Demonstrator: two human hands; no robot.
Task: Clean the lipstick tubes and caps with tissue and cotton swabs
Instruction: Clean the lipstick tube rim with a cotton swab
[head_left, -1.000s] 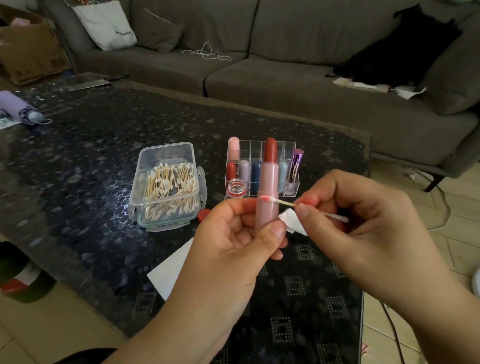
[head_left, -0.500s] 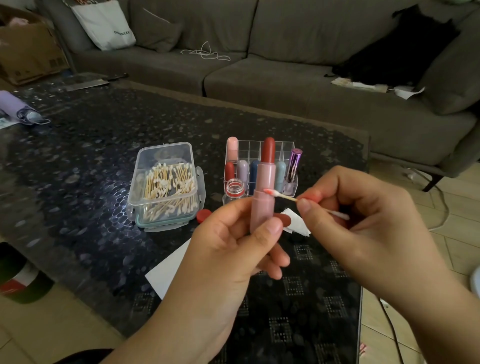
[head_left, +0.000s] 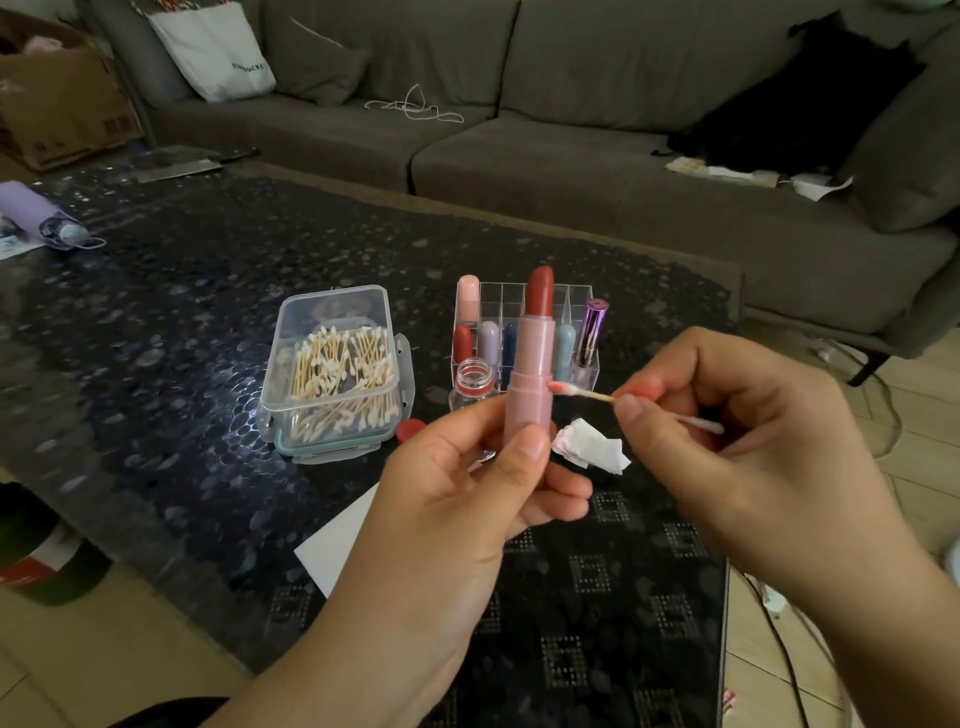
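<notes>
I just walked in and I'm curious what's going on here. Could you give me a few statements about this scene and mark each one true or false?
1. The left hand grips an uncapped pink lipstick tube. True.
2. The right hand holds a tissue. False: it pinches a cotton swab; the crumpled tissue shows below the swab.
3. The swab's tip is stained pink. True.
4. The swab box has its lid on. False: it stands open.

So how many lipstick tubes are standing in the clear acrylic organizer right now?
6 visible in the clear acrylic organizer: pale pink back left, red, lilac, dark blue, pale teal, metallic purple far right. The held pink lipstick may hide more.
</notes>
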